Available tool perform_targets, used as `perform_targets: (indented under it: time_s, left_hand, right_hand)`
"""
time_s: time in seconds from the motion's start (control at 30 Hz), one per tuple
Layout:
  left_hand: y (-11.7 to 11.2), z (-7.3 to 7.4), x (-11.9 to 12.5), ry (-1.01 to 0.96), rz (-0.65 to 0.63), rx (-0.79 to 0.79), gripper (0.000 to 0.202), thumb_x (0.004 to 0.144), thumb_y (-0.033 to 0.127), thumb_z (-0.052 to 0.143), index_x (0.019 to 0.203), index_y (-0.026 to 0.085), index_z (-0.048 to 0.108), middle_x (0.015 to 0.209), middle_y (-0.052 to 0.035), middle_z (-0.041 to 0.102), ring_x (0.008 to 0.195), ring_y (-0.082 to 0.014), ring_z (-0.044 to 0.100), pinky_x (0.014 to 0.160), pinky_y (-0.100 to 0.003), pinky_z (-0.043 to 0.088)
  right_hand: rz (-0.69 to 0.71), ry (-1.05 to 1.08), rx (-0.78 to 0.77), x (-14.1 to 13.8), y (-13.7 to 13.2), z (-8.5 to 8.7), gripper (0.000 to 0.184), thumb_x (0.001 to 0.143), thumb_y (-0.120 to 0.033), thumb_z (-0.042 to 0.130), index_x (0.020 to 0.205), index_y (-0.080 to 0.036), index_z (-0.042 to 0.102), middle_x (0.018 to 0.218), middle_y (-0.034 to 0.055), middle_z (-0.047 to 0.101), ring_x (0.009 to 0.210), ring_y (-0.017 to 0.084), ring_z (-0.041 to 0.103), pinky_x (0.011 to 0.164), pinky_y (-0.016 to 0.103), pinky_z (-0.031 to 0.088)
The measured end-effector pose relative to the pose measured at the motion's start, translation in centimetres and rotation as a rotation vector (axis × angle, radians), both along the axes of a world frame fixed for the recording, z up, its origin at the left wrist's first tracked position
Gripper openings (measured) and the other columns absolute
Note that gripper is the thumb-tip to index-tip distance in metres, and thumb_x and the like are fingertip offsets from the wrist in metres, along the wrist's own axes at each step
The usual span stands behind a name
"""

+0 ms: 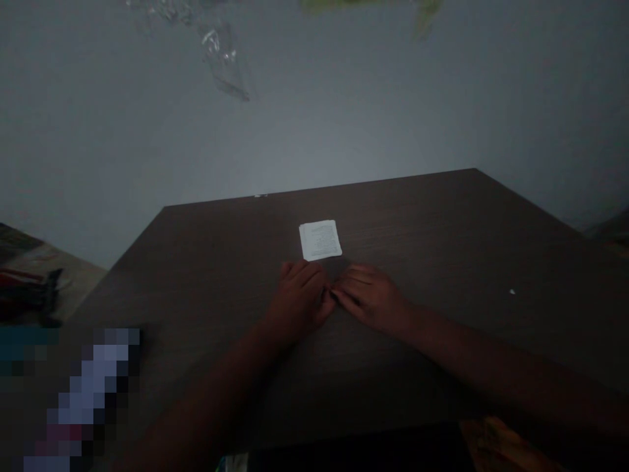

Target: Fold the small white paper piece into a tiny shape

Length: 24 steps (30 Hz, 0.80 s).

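Both of my hands meet over the dark brown table (236,249), close to its middle. My left hand (301,295) is closed, its fingers curled under and its thumb towards the right hand. Facing it, my right hand (369,296) has its fingers bent and pressed together, with the tips at the left thumb. A tiny dark spot shows where the fingertips meet; in the dim light I cannot make out what they hold, if anything. Just beyond the left knuckles lies a squarish white paper (320,240) with printed lines, perhaps a few layers thick.
A pixelated oblong object (93,380) lies at the table's left front. One small white scrap (512,292) is on the right side. Behind the table rises a pale wall (344,118) with clear plastic (223,59) hanging on it.
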<state>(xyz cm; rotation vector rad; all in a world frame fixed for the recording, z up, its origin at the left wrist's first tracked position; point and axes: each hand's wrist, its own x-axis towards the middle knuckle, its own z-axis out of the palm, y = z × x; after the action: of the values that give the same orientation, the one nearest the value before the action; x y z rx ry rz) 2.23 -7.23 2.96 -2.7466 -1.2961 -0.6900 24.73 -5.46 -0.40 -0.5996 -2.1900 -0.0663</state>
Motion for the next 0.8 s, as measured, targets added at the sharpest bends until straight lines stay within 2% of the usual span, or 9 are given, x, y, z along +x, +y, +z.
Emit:
perform_targets:
  time_s: [0.2, 0.33, 0.4, 0.5, 0.67, 0.8]
  left_hand:
    - [0.3, 0.0, 0.0, 0.017, 0.042, 0.008, 0.019, 0.094, 0.01, 0.069, 0.087, 0.025, 0.059, 0.097, -0.005, 0.075, 0.099, -0.0285, 0.069, 0.093, -0.047, 0.051]
    - [1.2, -0.3, -1.7, 0.008, 0.06, -0.009, 0.024, 0.09, 0.009, 0.071, 0.085, 0.026, 0.055, 0.095, -0.003, 0.071, 0.096, -0.0279, 0.068, 0.092, -0.045, 0.05]
    - [1.6, -0.5, -2.9, 0.015, 0.108, -0.031, 0.021, 0.092, 0.009, 0.068, 0.087, 0.026, 0.057, 0.099, -0.0036, 0.072, 0.099, -0.0281, 0.068, 0.096, -0.046, 0.051]
    - [1.8, -0.7, -3.9, -0.029, 0.122, -0.011, 0.021, 0.09, 0.011, 0.068, 0.084, 0.026, 0.055, 0.099, -0.0042, 0.073, 0.098, -0.0281, 0.068, 0.094, -0.045, 0.05]
    - [0.9, -0.7, -2.4, -0.092, -0.003, 0.1, 0.014, 0.099, 0.012, 0.064, 0.094, 0.025, 0.062, 0.104, -0.0054, 0.079, 0.1, -0.0278, 0.071, 0.091, -0.045, 0.048]
    - [0.1, -0.4, -0.8, -0.077, -0.042, 0.081, 0.017, 0.1, 0.009, 0.063, 0.098, 0.025, 0.064, 0.107, -0.0058, 0.081, 0.102, -0.0287, 0.074, 0.092, -0.046, 0.049]
  right_hand:
    - [0.027, 0.013, -0.007, 0.1, -0.3, 0.3, 0.027, 0.121, -0.02, 0.059, 0.105, -0.02, 0.08, 0.096, 0.0074, 0.086, 0.088, 0.024, 0.078, 0.086, 0.042, 0.066]
    - [0.033, 0.032, -0.034, 1.0, 0.0, 0.5, 0.023, 0.121, -0.02, 0.06, 0.114, -0.023, 0.082, 0.101, 0.0071, 0.087, 0.093, 0.025, 0.08, 0.088, 0.043, 0.067]
    - [0.025, 0.048, -0.041, 1.5, 0.4, 0.5, 0.023, 0.12, -0.019, 0.061, 0.114, -0.024, 0.082, 0.101, 0.0071, 0.087, 0.093, 0.025, 0.08, 0.089, 0.043, 0.068]
    - [-0.005, 0.053, -0.055, 1.9, 0.9, 0.3, 0.024, 0.12, -0.019, 0.061, 0.112, -0.024, 0.083, 0.098, 0.007, 0.086, 0.09, 0.025, 0.08, 0.088, 0.043, 0.067]
    - [-0.004, -0.006, -0.032, 1.1, 0.7, -0.1, 0.023, 0.121, -0.021, 0.062, 0.108, -0.023, 0.081, 0.098, 0.0061, 0.086, 0.09, 0.024, 0.08, 0.086, 0.041, 0.065]
    - [-0.005, -0.024, -0.004, 0.6, 0.3, -0.1, 0.025, 0.122, -0.022, 0.061, 0.105, -0.022, 0.08, 0.096, 0.0061, 0.086, 0.089, 0.024, 0.078, 0.085, 0.042, 0.065]
